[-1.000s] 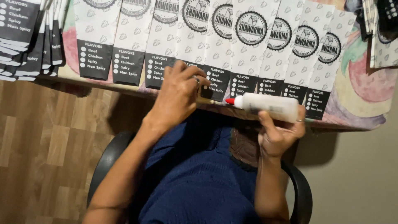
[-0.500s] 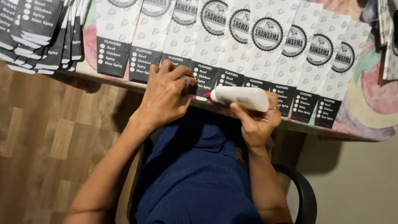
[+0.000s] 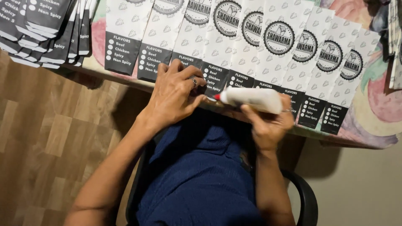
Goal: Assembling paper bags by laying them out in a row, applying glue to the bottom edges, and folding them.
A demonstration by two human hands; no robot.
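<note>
Nearest us was our own lap in blue cloth, on a dark chair at six o'clock, with wood floor off at nine.

Just beyond it our right hand was closed around a white glue bottle, fingers wrapped under its body. The bottle lay almost level, its long axis running from three o'clock toward nine, with the red tip at the nine o'clock end. Our left hand sat at nine o'clock from that tip, fingers curled and pressing down on the black lower end of one paper sleeve, the thumb just beside the tip. We could not tell whether the tip touched the paper or the thumb. The left hand was the nearer of the two to that sleeve end; the right reached it only through the bottle.

Farther out, toward twelve, a row of sleeves lay overlapped along the table's edge, their long axes pointing from six to twelve. At ten o'clock a fanned stack of the same sleeves rested well apart.
</note>
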